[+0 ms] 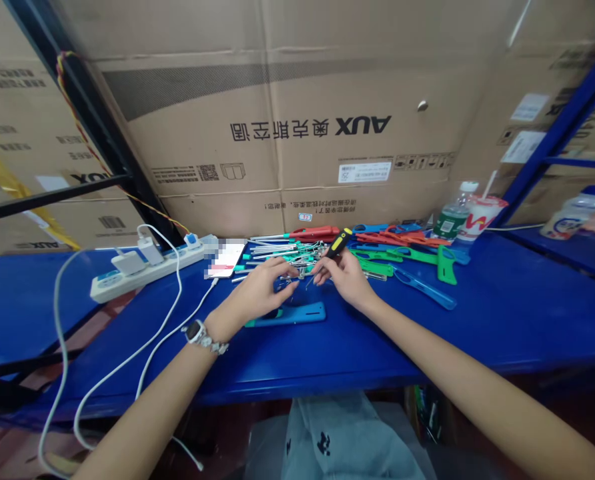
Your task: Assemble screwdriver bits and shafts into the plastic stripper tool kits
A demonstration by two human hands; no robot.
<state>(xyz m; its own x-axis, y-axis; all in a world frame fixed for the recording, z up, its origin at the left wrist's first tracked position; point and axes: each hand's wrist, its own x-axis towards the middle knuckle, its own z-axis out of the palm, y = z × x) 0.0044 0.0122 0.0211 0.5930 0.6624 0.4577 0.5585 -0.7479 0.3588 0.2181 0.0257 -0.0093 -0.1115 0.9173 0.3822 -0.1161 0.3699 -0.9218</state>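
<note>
My right hand (pixel 345 277) is closed around a yellow-and-black screwdriver (pixel 338 244), its handle tilted up and its thin shaft pointing down to the left. Opposite it, my left hand (pixel 263 288) has curled fingers over small wire-like metal pieces; what they pinch is too small to name. Just below both hands lies a blue plastic handle shell (pixel 300 313), partly hidden by the left hand. Behind the hands is a pile of thin metal tubes (pixel 272 249) with teal ends. Green plastic shells (pixel 402 253) and red-orange ones (pixel 397 237) lie to the right.
A white power strip (pixel 152 267) with chargers and loose white cables stands left, beside a phone (pixel 226 259). At back right are a green-labelled bottle (pixel 450 217) and a paper cup (pixel 480 217). A large cardboard box (pixel 302 80) walls off the back of the blue table (pixel 507 313).
</note>
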